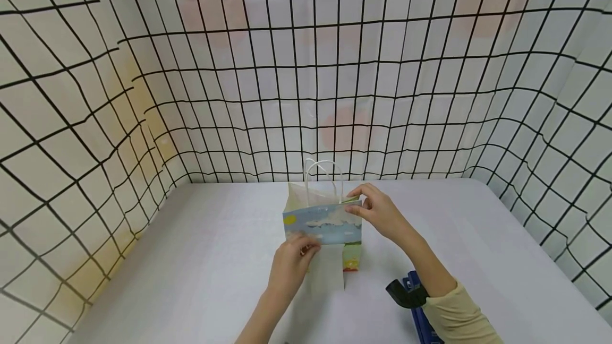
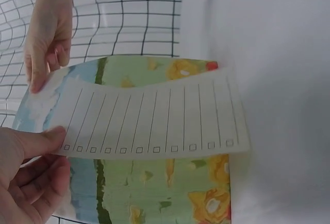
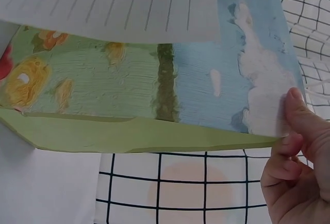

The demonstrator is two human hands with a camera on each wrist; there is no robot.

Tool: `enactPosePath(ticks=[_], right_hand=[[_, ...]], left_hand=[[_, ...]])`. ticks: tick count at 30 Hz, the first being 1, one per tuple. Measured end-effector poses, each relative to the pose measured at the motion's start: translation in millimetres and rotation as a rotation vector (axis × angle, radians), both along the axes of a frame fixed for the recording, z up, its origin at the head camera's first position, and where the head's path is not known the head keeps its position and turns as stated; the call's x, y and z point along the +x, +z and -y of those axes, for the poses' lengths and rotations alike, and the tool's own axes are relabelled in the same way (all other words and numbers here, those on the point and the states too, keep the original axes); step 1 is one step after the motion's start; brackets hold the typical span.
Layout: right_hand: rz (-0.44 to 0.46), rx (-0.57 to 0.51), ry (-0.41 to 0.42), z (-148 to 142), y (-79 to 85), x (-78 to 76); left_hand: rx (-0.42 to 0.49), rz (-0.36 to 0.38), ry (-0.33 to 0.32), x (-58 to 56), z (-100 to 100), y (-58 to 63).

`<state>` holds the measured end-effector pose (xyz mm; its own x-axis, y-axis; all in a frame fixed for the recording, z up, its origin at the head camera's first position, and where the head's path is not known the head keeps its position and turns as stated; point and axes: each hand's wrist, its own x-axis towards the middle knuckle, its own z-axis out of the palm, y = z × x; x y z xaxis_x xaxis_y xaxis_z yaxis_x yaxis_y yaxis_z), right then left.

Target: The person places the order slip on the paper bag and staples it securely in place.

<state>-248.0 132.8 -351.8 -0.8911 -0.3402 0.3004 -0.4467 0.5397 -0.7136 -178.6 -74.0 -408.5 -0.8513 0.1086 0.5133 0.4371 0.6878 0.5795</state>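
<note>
A paper gift bag (image 1: 298, 224) painted with blue sky, clouds and yellow flowers stands upright, its white cord handles (image 1: 325, 163) raised above the open top. My right hand (image 1: 377, 211) pinches the upper right edge of the bag between thumb and fingers. In front of the bag hangs a white lined sheet of paper (image 2: 149, 121) with a small box on each line. My left hand (image 1: 292, 256) pinches one end of this sheet, thumb on the printed face. The sheet overlaps the middle of the bag's front, and the bag's inside is hidden.
On the white tabletop (image 1: 205, 259), a dark blue object (image 1: 423, 323) lies partly under my right forearm. A black curved piece (image 1: 406, 293) shows beside that forearm. Behind and at both sides rises a black grid net (image 1: 313, 65) over pale cloth.
</note>
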Motion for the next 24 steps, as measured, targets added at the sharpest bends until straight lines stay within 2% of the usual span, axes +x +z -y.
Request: enactPosePath(ticks=[8, 13, 19, 24], right_hand=[[0.057, 0.025, -0.023, 1, 4.0, 2.9], [0.115, 0.016, -0.018, 4, 6.4, 3.5], [0.142, -0.025, 0.041, 5, 5.7, 3.8], [0.153, -0.047, 0.073, 7, 4.3, 5.8]], left_hand=[[0.001, -0.052, 0.052, -2.2, -3, 4.5], [-0.010, -0.115, 0.069, -4.0, -4, 7.3], [-0.023, -0.174, 0.087, -7.6, -6, 9.6], [-0.049, -0.264, 0.108, -10.7, -7, 10.0]])
